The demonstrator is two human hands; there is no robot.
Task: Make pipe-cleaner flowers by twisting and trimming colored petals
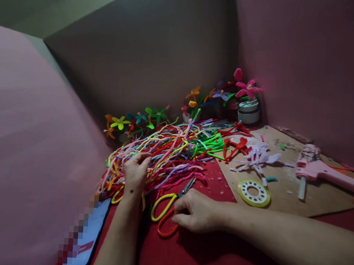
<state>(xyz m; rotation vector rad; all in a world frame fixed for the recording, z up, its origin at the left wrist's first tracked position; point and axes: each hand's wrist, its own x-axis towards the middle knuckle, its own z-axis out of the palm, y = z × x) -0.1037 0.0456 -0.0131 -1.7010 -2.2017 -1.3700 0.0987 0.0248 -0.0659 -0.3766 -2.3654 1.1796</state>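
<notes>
A big tangle of coloured pipe cleaners lies on the red cloth. My left hand rests on the near edge of the tangle, fingers curled down into the strands and pinching some of them. My right hand lies on the cloth with fingers bent, its fingertips touching the orange and yellow handles of a pair of scissors. The scissors lie flat, blades pointing up and right toward the pile.
Finished pipe-cleaner flowers line the back, with a pink one above a white pot. A brown board carries a white flower, a yellow tape ring and a pink glue gun. A phone lies lower left. Pink walls close in on both sides.
</notes>
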